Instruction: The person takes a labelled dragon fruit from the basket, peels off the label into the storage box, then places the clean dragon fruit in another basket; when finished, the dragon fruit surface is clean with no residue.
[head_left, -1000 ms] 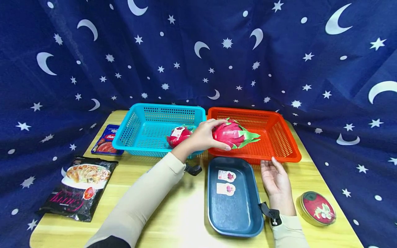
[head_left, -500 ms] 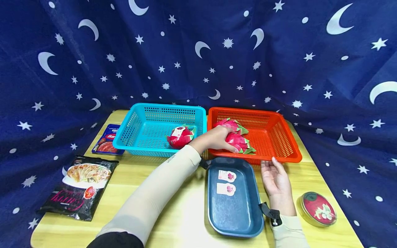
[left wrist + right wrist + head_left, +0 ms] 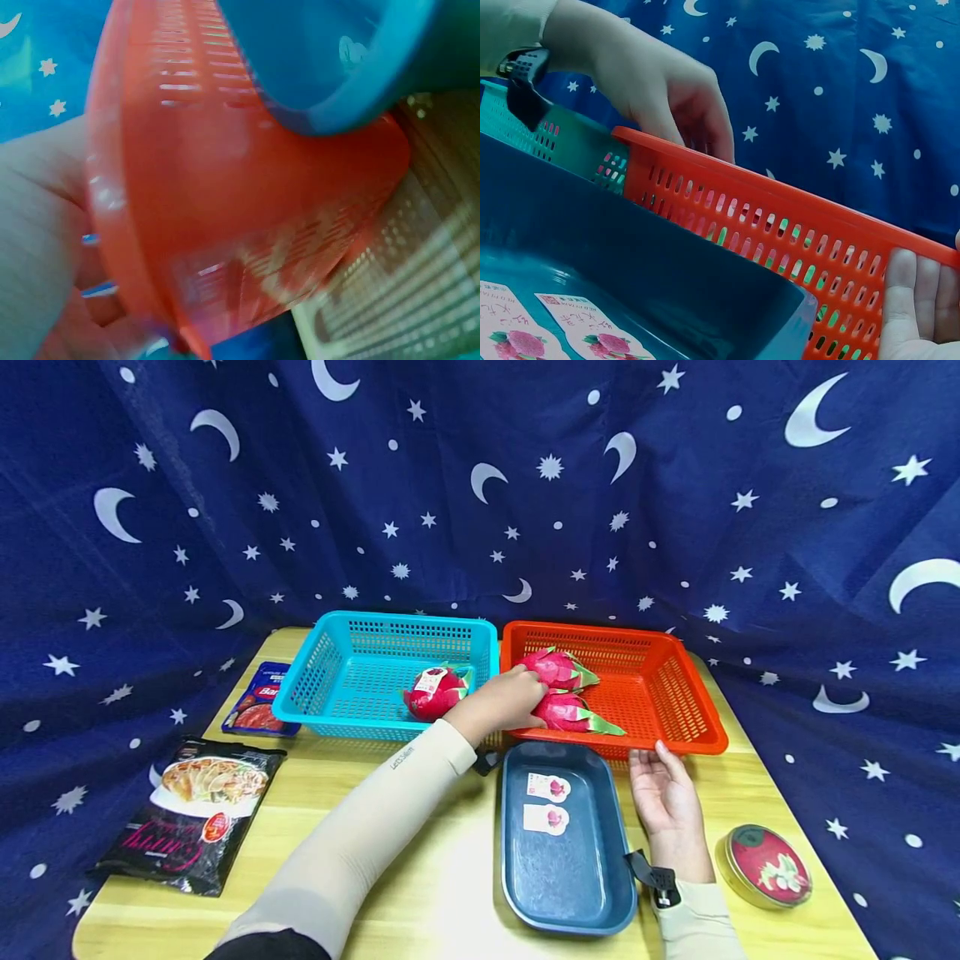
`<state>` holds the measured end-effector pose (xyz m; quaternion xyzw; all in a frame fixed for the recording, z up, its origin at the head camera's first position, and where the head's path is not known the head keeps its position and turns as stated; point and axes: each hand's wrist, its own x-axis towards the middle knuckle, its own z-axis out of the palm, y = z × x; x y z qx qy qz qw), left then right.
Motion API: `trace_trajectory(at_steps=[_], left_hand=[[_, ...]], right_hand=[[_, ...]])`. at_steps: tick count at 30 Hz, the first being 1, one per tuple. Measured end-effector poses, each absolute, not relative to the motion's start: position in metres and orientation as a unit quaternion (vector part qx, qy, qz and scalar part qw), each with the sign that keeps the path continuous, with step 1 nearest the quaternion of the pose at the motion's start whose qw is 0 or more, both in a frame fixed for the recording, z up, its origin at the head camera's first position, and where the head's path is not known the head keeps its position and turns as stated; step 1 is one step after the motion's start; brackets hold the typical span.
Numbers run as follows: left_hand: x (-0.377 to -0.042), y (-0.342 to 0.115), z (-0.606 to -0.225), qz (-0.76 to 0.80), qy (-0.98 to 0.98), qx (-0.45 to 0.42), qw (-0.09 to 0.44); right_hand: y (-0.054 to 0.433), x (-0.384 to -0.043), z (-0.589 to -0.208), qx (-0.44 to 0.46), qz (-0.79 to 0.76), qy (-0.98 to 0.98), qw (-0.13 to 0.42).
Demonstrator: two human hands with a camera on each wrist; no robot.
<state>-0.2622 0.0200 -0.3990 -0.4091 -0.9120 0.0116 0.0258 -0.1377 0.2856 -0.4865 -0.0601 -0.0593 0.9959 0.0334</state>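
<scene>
My left hand [image 3: 510, 700] reaches over the left rim of the red basket [image 3: 637, 693], its fingertips partly hidden at the blunt end of a dragon fruit [image 3: 564, 713]. A second dragon fruit [image 3: 553, 668] lies behind that one in the same basket. In the right wrist view the left hand [image 3: 664, 94] hangs with loosely bent fingers behind the rim. My right hand [image 3: 666, 793], palm up, pinches the basket's front rim, its thumb on top and its fingers against the outer wall. Another dragon fruit [image 3: 435, 692], with a label, sits in the blue basket [image 3: 375, 677].
A dark blue tray [image 3: 570, 868] holding two fruit labels [image 3: 547, 818] stands in front of the red basket. At the right is a round tin [image 3: 765, 865]. A black curry packet [image 3: 191, 814] and a blue pouch [image 3: 258, 702] lie at the left of the wooden table [image 3: 435, 877].
My left hand has lowered a dragon fruit into the red basket beside the other one, then drawn back a little to the left. The right hand has stayed at the rim.
</scene>
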Motion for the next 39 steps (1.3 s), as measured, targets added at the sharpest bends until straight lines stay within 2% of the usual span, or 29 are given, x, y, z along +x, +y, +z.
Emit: trace_trajectory(at_steps=[7,15,19,26,30,34,39], left_hand=[[-0.245,-0.008,-0.392,-0.103,-0.904,-0.408,0.078],[-0.211,-0.053,-0.393,-0.193,-0.858,-0.442,0.175],[-0.195,-0.077,-0.405,-0.242,-0.832,-0.450,0.217],[-0.170,-0.126,-0.435,-0.333,-0.814,-0.407,0.247],[-0.155,-0.152,-0.457,-0.465,-0.786,-0.317,0.256],[-0.143,-0.166,-0.476,-0.613,-0.732,-0.159,0.251],[-0.142,-0.164,-0.491,-0.775,-0.612,0.009,0.157]], right_hand=[[0.285,-0.138,-0.486,-0.066,0.996,-0.055,0.031],[0.284,-0.140,-0.488,-0.066,0.996,-0.050,0.025],[0.283,-0.140,-0.488,-0.064,0.997,-0.049,0.021],[0.284,-0.139,-0.488,-0.055,0.997,-0.044,0.021],[0.284,-0.138,-0.489,-0.051,0.998,-0.044,0.015],[0.283,-0.139,-0.488,-0.052,0.997,-0.048,0.011],[0.284,-0.138,-0.489,-0.056,0.997,-0.046,0.017]])
